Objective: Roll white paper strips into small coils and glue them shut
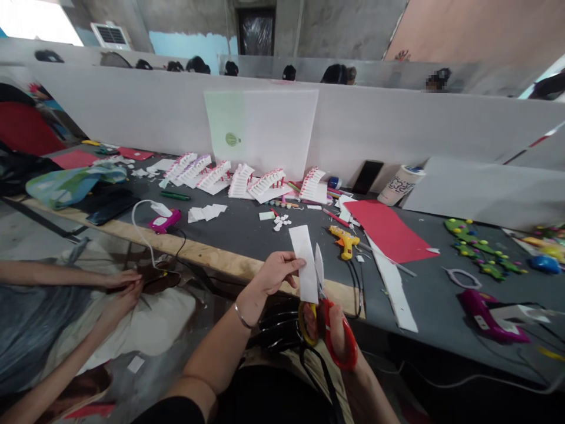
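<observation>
A strip of white paper (304,259) is pinched between the thumb and fingers of my left hand (280,272), which wears a metal bangle on its wrist. My right hand (338,330) grips scissors (346,347) with one red and one yellow handle loop. Their blades are parted and point up along the strip's right edge; one blade looks partly hidden behind the paper. Beyond my hands, small white pieces (281,222) lie in a cluster on the dark table. A yellow glue gun (344,240) rests to the right of the strip.
White slatted paper models with red parts (267,184) line the back of the table (238,229). Red card (391,229), a cup (401,184) and a purple power block (492,318) are on the right. At left, a co-worker's hands (126,288) are below the table edge.
</observation>
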`<state>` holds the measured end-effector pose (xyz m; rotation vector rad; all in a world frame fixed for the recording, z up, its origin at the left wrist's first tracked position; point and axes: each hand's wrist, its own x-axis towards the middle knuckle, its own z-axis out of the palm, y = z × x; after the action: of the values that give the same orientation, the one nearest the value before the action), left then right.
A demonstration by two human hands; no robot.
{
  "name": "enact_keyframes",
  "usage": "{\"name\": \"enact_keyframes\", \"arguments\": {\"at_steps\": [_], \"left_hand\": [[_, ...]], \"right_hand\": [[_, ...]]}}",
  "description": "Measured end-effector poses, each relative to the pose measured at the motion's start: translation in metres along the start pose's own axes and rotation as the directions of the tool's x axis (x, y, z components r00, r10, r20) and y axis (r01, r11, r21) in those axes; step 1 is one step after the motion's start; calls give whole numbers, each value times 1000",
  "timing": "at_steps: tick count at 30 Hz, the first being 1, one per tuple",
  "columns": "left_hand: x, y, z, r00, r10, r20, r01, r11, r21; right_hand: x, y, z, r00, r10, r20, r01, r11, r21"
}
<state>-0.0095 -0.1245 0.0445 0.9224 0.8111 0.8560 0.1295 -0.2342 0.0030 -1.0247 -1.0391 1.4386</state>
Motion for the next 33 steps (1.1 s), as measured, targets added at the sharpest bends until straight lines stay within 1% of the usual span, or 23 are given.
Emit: {"name": "enact_keyframes", "arguments": {"at_steps": [3, 7, 15, 18, 21, 23, 26, 29, 33], "left_hand": [[0, 0, 0, 1000, -2, 5, 2, 1000, -1], [-3, 3, 1, 1000, -21, 20, 22, 1000, -22], [-3, 3, 0, 1000, -11, 24, 12, 1000, -24], [-4, 2, -1, 999, -5, 36, 5, 1000, 1], [-5, 1, 0, 996, -12, 84, 8, 999, 46], [-6, 0, 0, 993, -21, 112, 12, 997, 79], [-6, -2, 2, 992, -24, 122, 11, 994, 105], [-6, -4, 4, 992, -19, 121, 6, 995, 103], [-5, -6, 5, 991, -25, 135, 12, 996, 92]], "right_hand": [[-1, -6, 6, 1000, 10, 29, -12, 997, 72], [-1, -9, 5, 1000, 10, 7, -11, 998, 54], [1, -4, 0, 999, -4, 33, 4, 1000, 16], [1, 0, -4, 998, -46, 49, 44, 999, 32], [3, 1, -8, 994, -98, 44, 97, 995, 18], [5, -1, -10, 993, -107, 49, 108, 994, -9], [7, -7, -11, 993, -113, 30, 114, 993, -36], [6, -12, -8, 991, -128, -25, 126, 991, -52], [4, -13, -2, 991, -112, -77, 113, 994, 9]]}}
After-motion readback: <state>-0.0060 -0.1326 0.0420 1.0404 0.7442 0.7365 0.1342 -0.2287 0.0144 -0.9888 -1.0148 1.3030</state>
